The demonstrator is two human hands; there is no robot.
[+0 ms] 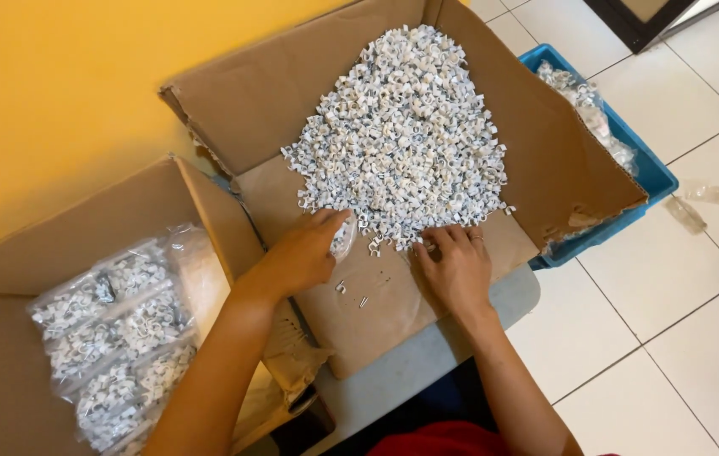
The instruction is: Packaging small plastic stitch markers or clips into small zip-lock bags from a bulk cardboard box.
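Observation:
A big heap of small white plastic clips lies on a flattened brown cardboard sheet in front of me. My left hand rests at the heap's near edge and holds a small clear plastic bag against the clips. My right hand lies palm down at the heap's near right edge, its fingertips touching the clips; a ring shows on one finger. A few loose clips lie between my hands.
An open cardboard box at the left holds several clear bags filled with clips. A blue bin with more bags sits behind the cardboard at right. Empty clear bags lie on the white tiled floor. A yellow wall is behind.

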